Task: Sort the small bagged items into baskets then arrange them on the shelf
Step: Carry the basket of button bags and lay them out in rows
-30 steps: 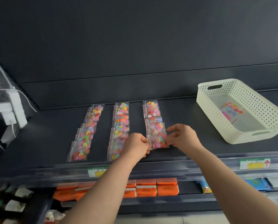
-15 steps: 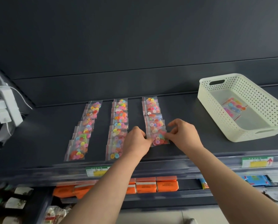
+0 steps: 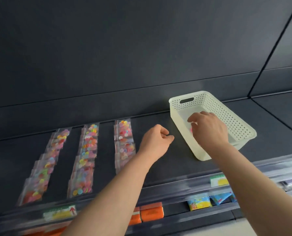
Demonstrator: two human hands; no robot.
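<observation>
Shelf rows: three rows of bagged items (image 3: 86, 157) run front to back on the shelf (image 3: 172, 160).
Left grip (image 3: 156, 137): fingers curled in, nothing seen in it, between the rows and the basket.
Right grip (image 3: 208, 128): inside the basket (image 3: 230, 116), fingers bent down; cannot tell if pinching.
Bag (image 3: 191, 129): on the basket floor, beneath the right fingertips, long axis hidden.
Nearer: right grip.

A: What is the shelf (image 3: 176, 164) made of?
B: It looks like painted metal, dark, matt and smooth. The back panel (image 3: 142, 57) is the same.
A: And the basket (image 3: 230, 120) at the right end?
B: Cream plastic with perforated walls and a faint sheen.
A: The bags (image 3: 85, 160) in rows?
B: Clear, glossy plastic film. The strip (image 3: 176, 188) along the front edge is shiny clear plastic, carrying paper labels (image 3: 219, 180).
</observation>
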